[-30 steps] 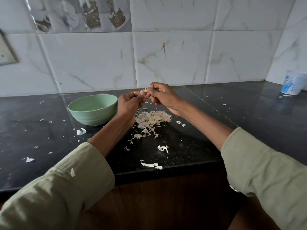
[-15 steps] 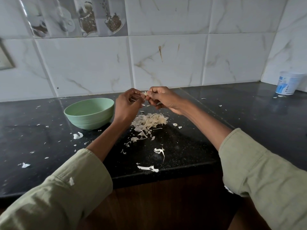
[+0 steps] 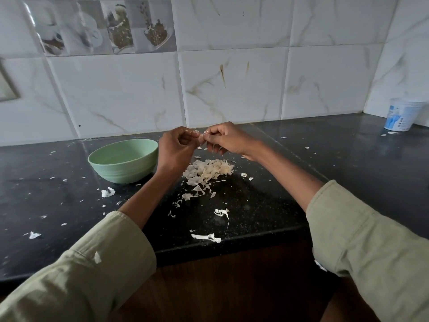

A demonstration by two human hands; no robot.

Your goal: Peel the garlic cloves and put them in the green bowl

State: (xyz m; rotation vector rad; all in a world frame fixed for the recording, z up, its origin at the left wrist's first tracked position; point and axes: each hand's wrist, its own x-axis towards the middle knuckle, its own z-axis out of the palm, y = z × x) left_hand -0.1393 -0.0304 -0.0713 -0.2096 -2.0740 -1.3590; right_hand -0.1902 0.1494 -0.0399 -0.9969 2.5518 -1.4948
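One garlic clove [image 3: 201, 135] is held in the air between the two hands, above the back of the counter [image 3: 267, 205] and just right of the green bowl [image 3: 123, 160]; only a small pale part of it shows between the fingertips. The left hand [image 3: 175, 148] has its grip closed on the clove, thumb and forefinger pinching it from the left, the other fingers curled in toward the palm. The right hand [image 3: 228, 139] pinches the same clove from the right, knuckles up, wrist bent slightly down. Both forearms reach forward from rolled olive sleeves [image 3: 97, 263] and converge at the clove. Below the hands lies one heap of peels [image 3: 207, 170], with loose scraps scattered toward the front edge of the counter, a long one [image 3: 205, 237] lying close to that edge. The one bowl stands on the counter left of the heap, close beside the left wrist; what it holds cannot be seen. Dark counter stretches bare to the right, as far as one white tub [image 3: 400, 117] in the far corner against the tiled wall [image 3: 232, 89].
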